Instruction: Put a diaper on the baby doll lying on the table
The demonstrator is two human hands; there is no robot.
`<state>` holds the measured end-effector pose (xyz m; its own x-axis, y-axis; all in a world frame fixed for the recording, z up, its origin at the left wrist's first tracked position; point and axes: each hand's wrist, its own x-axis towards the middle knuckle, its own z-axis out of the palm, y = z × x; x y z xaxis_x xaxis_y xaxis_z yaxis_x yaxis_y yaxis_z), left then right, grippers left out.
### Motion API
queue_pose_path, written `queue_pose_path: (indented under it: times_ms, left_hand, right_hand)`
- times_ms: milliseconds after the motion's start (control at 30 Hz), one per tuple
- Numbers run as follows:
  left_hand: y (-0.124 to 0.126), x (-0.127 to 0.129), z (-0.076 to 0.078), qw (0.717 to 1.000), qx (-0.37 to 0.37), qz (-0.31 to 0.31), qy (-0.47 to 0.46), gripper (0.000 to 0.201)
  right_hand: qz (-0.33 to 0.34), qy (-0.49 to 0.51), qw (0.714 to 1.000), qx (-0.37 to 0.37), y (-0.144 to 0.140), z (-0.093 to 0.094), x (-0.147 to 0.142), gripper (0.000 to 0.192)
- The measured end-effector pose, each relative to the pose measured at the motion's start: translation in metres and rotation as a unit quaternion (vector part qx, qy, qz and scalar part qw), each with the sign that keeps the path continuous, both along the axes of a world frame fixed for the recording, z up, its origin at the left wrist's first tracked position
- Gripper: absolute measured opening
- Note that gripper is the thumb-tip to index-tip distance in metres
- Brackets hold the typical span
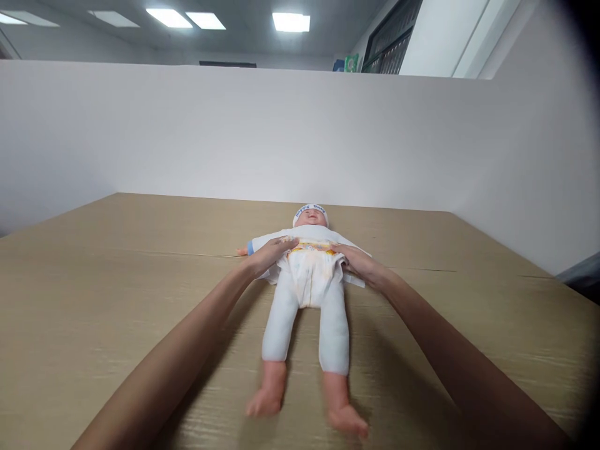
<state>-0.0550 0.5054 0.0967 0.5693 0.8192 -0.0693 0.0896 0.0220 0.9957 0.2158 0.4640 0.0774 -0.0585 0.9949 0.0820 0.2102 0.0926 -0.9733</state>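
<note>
A baby doll point(333, 331) lies on its back, its feet toward me and its arms spread. It has a white cap with dark lettering, a white top with a blue cuff and white leggings. Around its hips sits a white diaper point(309, 281) with an orange patterned waistband. At the waist on the left side, my left hand point(272, 253) is closed over the diaper's edge, fingertips on the band. My right hand point(359, 261) grips the opposite edge, its lower fingers partly hidden. A white flap sticks out beneath each hand.
The doll rests on a wide light-brown wooden tabletop point(140, 300) with thin seams across it. A white partition wall point(234, 131) stands behind the table's far edge and continues along the right. Something dark point(584, 278) shows at the right edge.
</note>
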Motion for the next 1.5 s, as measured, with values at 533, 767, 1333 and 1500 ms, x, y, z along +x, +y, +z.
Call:
queue_pose_path:
  times_ms: [533,767,1333,1500]
  left_hand:
    - [-0.042,-0.025,0.042,0.951,0.208,0.149,0.174,0.042]
    - [-0.092,0.049,0.047,0.846,0.479,0.040,0.229,0.027]
    - [-0.092,0.077,0.018,0.781,0.514,0.059,0.350,0.050]
    - [-0.091,0.077,0.016,0.774,0.511,0.057,0.369,0.062]
  right_hand:
    - [-0.146,-0.143,0.974,0.099,-0.068,-0.015,0.041,0.039]
    - [-0.189,-0.378,0.895,0.141,-0.113,-0.048,0.038,0.029]
    - [-0.117,-0.231,0.965,0.032,-0.109,-0.038,0.060,0.050]
    - [-0.028,-0.093,0.995,-0.005,-0.090,-0.003,0.051,0.060]
